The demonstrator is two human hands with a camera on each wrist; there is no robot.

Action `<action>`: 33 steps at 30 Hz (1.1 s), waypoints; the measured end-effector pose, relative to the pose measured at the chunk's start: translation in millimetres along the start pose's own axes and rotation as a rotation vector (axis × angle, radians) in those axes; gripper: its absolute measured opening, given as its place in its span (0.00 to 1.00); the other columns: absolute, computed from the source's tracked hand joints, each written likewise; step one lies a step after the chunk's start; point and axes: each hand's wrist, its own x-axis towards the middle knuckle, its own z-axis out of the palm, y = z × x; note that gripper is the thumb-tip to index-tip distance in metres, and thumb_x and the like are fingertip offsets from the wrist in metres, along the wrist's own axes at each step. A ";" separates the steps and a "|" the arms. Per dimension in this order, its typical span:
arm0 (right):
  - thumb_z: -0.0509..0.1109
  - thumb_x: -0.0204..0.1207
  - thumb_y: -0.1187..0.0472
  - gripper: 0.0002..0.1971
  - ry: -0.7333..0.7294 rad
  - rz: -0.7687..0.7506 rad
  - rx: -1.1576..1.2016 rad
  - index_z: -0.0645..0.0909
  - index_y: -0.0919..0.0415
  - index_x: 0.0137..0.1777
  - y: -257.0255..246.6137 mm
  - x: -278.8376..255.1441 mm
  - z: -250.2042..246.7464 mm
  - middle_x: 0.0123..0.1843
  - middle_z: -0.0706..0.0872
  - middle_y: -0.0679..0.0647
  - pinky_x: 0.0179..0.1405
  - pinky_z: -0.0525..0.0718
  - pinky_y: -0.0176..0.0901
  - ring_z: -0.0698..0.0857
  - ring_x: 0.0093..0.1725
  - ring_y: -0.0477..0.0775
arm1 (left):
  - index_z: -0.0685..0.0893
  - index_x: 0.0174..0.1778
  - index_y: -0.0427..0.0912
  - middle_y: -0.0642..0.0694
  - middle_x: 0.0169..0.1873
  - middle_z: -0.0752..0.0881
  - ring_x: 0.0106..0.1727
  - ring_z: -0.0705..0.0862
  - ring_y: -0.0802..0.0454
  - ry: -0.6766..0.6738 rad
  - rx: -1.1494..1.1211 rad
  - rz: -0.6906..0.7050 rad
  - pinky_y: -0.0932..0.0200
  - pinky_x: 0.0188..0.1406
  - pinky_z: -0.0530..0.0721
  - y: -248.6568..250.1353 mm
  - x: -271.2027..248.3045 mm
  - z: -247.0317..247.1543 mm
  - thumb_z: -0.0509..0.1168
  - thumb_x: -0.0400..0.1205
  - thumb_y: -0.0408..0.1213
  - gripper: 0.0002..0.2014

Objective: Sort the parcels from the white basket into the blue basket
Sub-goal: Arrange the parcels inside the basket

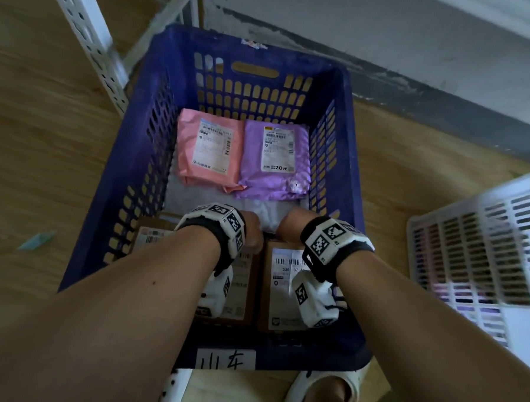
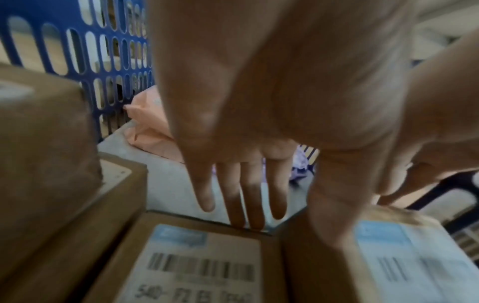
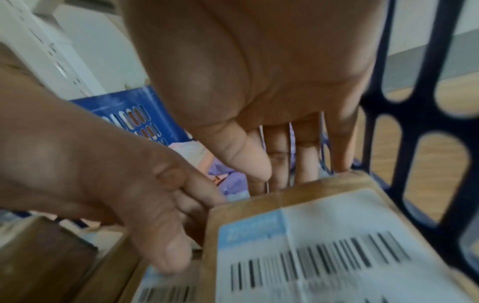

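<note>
Both hands, left hand (image 1: 253,231) and right hand (image 1: 290,223), fingers straight, settle brown boxes (image 1: 283,294) beside pink parcel (image 1: 209,148) and purple parcel (image 1: 275,161) inside the blue basket (image 1: 136,163); white basket's (image 1: 481,261) contents unclear.

Head view: both forearms cover near half of blue basket (image 1: 159,81); left hand (image 1: 253,231) and right hand (image 1: 287,225) fingers out of sight behind wrists. White basket (image 1: 481,258) cut off by right edge, blurred. Left cardboard box (image 1: 151,241) mostly hidden under left arm. Right box label (image 3: 324,246) blurred, cut off at bottom edge in right wrist view. Grey parcel (image 2: 168,178) under hands, mostly covered.
</note>
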 end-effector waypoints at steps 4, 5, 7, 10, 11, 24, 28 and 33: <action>0.61 0.83 0.57 0.17 0.032 0.010 -0.085 0.81 0.69 0.63 -2.2 -15.3 -16.7 0.63 0.84 0.60 0.59 0.80 0.47 0.84 0.59 0.58 | 0.74 0.72 0.40 0.45 0.67 0.80 0.65 0.80 0.45 -0.070 -0.356 0.084 0.52 0.66 0.79 13.0 -19.4 -11.7 0.75 0.71 0.42 0.33; 0.62 0.83 0.59 0.15 0.045 0.017 -0.102 0.82 0.68 0.61 -1.6 -19.3 -17.5 0.62 0.86 0.61 0.58 0.82 0.48 0.85 0.58 0.59 | 0.73 0.73 0.42 0.45 0.68 0.80 0.65 0.80 0.45 -0.095 -0.434 0.090 0.51 0.67 0.79 12.4 -22.2 -12.0 0.77 0.69 0.41 0.36; 0.63 0.81 0.61 0.13 0.081 0.030 -0.098 0.84 0.67 0.59 1.6 -25.0 -17.5 0.59 0.87 0.61 0.56 0.84 0.48 0.87 0.57 0.59 | 0.71 0.75 0.46 0.47 0.70 0.78 0.68 0.78 0.45 -0.121 -0.504 0.097 0.47 0.69 0.77 11.1 -23.6 -11.9 0.80 0.62 0.42 0.44; 0.62 0.81 0.63 0.13 0.121 0.019 -0.100 0.84 0.67 0.60 1.4 -36.0 -16.5 0.59 0.87 0.60 0.60 0.84 0.51 0.86 0.59 0.59 | 0.68 0.77 0.48 0.47 0.73 0.75 0.70 0.76 0.46 -0.162 -0.503 0.109 0.49 0.69 0.78 12.8 -29.2 -13.9 0.81 0.60 0.41 0.48; 0.62 0.81 0.63 0.13 0.120 0.016 -0.091 0.84 0.67 0.59 2.4 -39.2 -17.0 0.58 0.88 0.61 0.60 0.85 0.51 0.86 0.58 0.59 | 0.67 0.78 0.49 0.48 0.74 0.73 0.71 0.74 0.45 -0.168 -0.505 0.111 0.51 0.68 0.78 14.3 -30.7 -14.1 0.80 0.63 0.39 0.46; 0.60 0.78 0.68 0.15 0.512 -0.054 0.440 0.86 0.54 0.54 18.5 -120.8 -59.0 0.50 0.83 0.49 0.54 0.82 0.42 0.82 0.51 0.51 | 0.76 0.65 0.44 0.46 0.57 0.75 0.60 0.75 0.47 0.119 -0.710 0.182 0.55 0.52 0.78 27.0 -92.1 -55.5 0.75 0.59 0.50 0.37; 0.65 0.78 0.62 0.11 0.671 -0.107 0.572 0.85 0.53 0.56 23.7 -150.1 -75.4 0.52 0.86 0.51 0.52 0.81 0.42 0.82 0.48 0.51 | 0.80 0.48 0.46 0.47 0.49 0.83 0.55 0.80 0.48 0.194 -0.944 0.242 0.50 0.59 0.78 24.8 -138.3 -79.1 0.72 0.64 0.48 0.19; 0.69 0.76 0.47 0.14 0.597 -0.246 0.918 0.85 0.52 0.56 16.9 -185.9 -79.9 0.54 0.89 0.50 0.61 0.82 0.49 0.86 0.55 0.51 | 0.82 0.42 0.46 0.49 0.36 0.85 0.44 0.82 0.50 0.313 -1.254 0.354 0.57 0.44 0.81 28.0 -186.5 -84.9 0.64 0.79 0.47 0.08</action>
